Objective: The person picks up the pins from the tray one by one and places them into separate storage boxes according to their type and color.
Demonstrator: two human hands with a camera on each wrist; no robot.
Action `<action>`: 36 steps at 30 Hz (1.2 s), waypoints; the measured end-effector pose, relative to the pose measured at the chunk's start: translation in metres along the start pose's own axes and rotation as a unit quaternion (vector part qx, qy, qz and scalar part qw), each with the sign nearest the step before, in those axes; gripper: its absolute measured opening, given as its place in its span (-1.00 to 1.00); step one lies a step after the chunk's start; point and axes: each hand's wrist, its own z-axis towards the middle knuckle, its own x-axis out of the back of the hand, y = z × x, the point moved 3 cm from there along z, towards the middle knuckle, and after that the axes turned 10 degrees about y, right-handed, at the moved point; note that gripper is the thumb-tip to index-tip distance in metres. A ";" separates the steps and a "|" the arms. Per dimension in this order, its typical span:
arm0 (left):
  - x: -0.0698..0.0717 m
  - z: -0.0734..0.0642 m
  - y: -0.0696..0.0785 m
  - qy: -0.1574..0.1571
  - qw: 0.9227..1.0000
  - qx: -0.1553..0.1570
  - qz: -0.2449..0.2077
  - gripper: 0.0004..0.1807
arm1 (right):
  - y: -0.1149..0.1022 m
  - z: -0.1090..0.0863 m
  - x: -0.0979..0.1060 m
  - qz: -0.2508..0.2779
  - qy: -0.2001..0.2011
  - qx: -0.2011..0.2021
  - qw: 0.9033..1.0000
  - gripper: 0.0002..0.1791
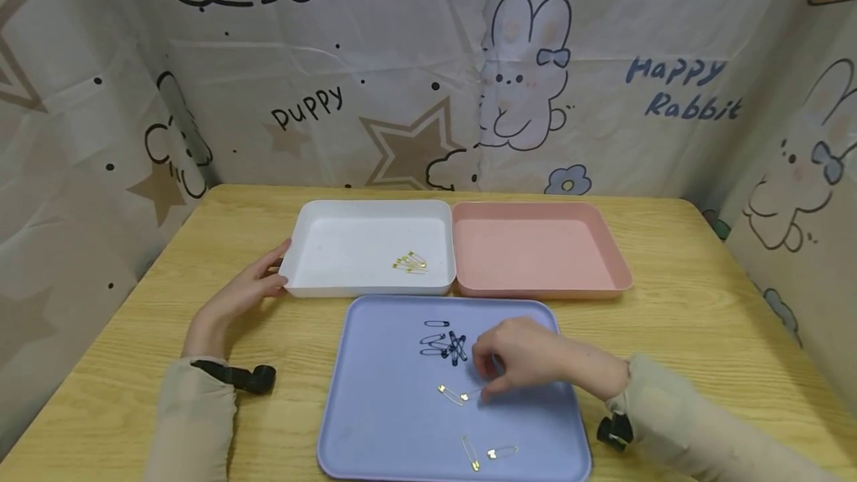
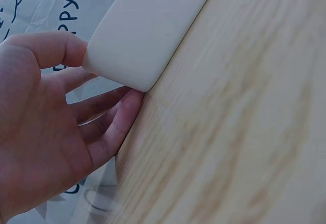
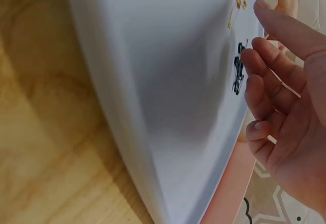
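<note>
My left hand holds the left end of the white tray, with the thumb and fingertips against its outer wall; in the left wrist view they meet the tray's corner. Over the blue tray, my right hand has its thumb lowered beside a gold safety pin. In the right wrist view, a gap separates the thumb from the loosely bent fingers, and nothing is held. Several black safety pins lie heaped just left of that hand. Other gold safety pins lie scattered nearer the front.
Inside the white tray sits a small bunch of gold safety pins. A pink tray stands against its right side, behind the blue tray. All three rest on a wooden table, with a printed cloth hanging behind.
</note>
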 end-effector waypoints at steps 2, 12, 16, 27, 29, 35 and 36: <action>0.000 0.000 0.000 0.000 1.000 0.002 0.000 -0.26 | -0.001 0.000 -0.002 0.004 -0.006 0.002 1.000 -0.70; -0.001 0.000 0.001 0.002 1.000 0.005 -0.003 -0.25 | -0.003 0.001 -0.011 0.018 -0.036 0.004 0.999 -0.80; -0.001 0.000 0.001 0.005 1.000 0.007 0.000 -0.25 | -0.004 0.000 -0.012 0.016 -0.037 0.002 0.999 -0.85; 0.000 0.000 0.000 0.003 1.000 0.007 0.000 -0.25 | -0.008 0.001 -0.012 0.019 -0.045 0.000 0.999 -0.83; 0.000 0.000 0.000 0.003 1.000 0.007 0.001 -0.25 | -0.009 0.001 -0.011 0.010 -0.040 0.007 0.999 -0.83; 0.000 0.000 0.001 0.001 1.000 0.006 -0.001 -0.26 | -0.008 0.004 -0.005 -0.020 -0.018 0.018 0.999 -0.84; 0.000 0.001 0.000 0.001 1.000 0.008 -0.002 -0.26 | -0.008 0.004 -0.004 -0.023 -0.016 0.019 0.999 -0.84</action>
